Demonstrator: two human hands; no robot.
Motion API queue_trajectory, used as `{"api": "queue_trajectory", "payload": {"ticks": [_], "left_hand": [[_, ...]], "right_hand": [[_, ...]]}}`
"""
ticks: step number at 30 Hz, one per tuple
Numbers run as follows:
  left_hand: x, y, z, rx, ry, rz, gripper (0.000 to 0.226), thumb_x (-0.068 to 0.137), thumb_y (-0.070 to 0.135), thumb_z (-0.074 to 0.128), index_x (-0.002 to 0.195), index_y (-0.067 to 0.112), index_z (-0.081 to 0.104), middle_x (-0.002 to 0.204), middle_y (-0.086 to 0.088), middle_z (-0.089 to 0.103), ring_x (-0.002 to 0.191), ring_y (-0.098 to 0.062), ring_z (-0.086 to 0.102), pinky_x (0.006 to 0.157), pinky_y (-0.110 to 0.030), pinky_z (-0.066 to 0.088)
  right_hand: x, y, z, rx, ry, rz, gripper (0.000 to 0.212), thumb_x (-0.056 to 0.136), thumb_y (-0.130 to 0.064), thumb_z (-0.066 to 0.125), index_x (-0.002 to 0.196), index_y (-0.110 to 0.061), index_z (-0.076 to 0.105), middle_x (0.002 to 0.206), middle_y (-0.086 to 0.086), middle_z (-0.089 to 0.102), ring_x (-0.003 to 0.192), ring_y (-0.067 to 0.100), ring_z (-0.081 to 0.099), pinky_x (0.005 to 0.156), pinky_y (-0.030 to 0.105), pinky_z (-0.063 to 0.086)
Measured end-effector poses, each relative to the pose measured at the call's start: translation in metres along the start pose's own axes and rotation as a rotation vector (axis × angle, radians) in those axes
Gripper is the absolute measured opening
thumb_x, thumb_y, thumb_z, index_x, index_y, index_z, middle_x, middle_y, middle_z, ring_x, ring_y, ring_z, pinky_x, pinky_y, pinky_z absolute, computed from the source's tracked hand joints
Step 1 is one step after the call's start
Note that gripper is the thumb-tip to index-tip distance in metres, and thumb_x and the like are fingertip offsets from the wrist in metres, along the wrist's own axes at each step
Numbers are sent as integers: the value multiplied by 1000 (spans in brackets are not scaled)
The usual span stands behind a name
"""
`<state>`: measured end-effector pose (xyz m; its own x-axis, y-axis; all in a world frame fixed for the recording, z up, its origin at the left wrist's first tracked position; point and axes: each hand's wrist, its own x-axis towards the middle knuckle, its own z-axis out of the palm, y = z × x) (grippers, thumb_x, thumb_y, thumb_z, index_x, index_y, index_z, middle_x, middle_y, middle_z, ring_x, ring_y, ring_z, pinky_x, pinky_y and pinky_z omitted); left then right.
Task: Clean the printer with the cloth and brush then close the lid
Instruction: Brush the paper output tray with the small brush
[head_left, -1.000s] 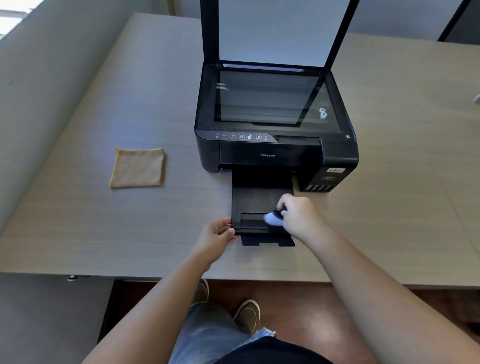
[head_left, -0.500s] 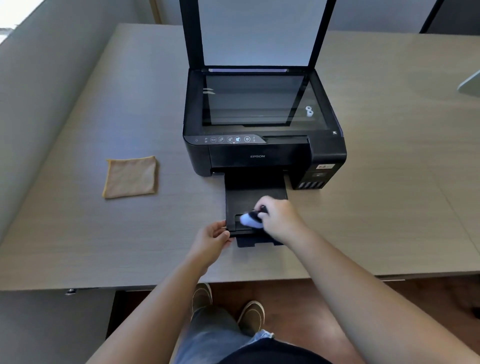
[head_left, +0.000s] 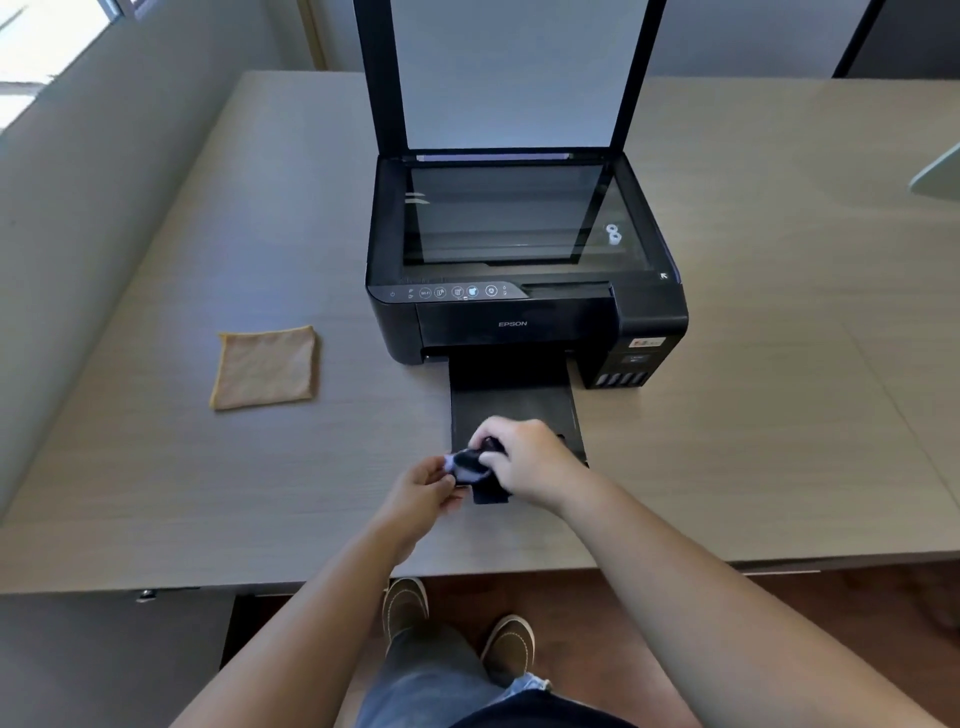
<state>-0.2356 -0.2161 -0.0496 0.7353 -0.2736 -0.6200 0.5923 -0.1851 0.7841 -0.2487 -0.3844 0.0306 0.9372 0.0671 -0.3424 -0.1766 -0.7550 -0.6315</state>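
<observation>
Brush (head_left: 470, 464) in right hand (head_left: 524, 460) grip, over output tray (head_left: 511, 402).

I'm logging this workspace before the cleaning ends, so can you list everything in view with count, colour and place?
Inkjet printer: one, black, table centre.
Scanner lid: one, black frame with white inside, raised upright.
Pulled-out output tray: one, black, at the printer's front.
Square microfibre cloth: one, yellow-orange, flat, left of the printer.
Small brush: one, dark with pale bristles, over the tray's front edge.
Wooden table: one, light beige.
Shoes: two, brown, on the floor.
Left hand: at the brush's bristle end.
Right hand: gripping the brush.
</observation>
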Motion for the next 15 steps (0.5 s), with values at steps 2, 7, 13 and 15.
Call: {"api": "queue_trajectory", "payload": {"ticks": [2, 7, 13, 15], "left_hand": [[1, -1, -4, -25, 0, -28, 44, 95, -8, 44, 137, 5, 46, 120, -11, 61, 106, -23, 62, 90, -32, 53], [-8, 3, -5, -16, -30, 28, 47, 93, -9, 49, 137, 8, 46, 114, -7, 65, 96, -16, 64, 89, -27, 51], [-8, 2, -1, 30, 8, 126, 53, 91, 5, 62, 140, 13, 43, 102, -7, 69, 90, -15, 64, 91, -32, 51], [-7, 1, 0, 32, 45, 125, 47, 92, 14, 63, 136, 18, 48, 101, -4, 72, 95, -15, 68, 96, -37, 51]], "right_hand": [[1, -2, 2, -14, -103, -25, 16, 87, -18, 56, 89, -33, 62, 93, -2, 62, 83, 19, 60, 67, 31, 51], [15, 8, -11, -174, 65, -20, 13, 89, -16, 52, 94, -26, 59, 94, -1, 61, 88, 24, 57, 71, 32, 47], [-2, 12, -52, -34, 151, -11, 17, 84, -16, 61, 94, -28, 68, 85, -9, 65, 81, 12, 58, 69, 20, 37], [-12, 25, -72, 73, 379, 69, 17, 85, -16, 62, 95, -28, 67, 83, -12, 64, 75, 10, 55, 67, 22, 38]]}}
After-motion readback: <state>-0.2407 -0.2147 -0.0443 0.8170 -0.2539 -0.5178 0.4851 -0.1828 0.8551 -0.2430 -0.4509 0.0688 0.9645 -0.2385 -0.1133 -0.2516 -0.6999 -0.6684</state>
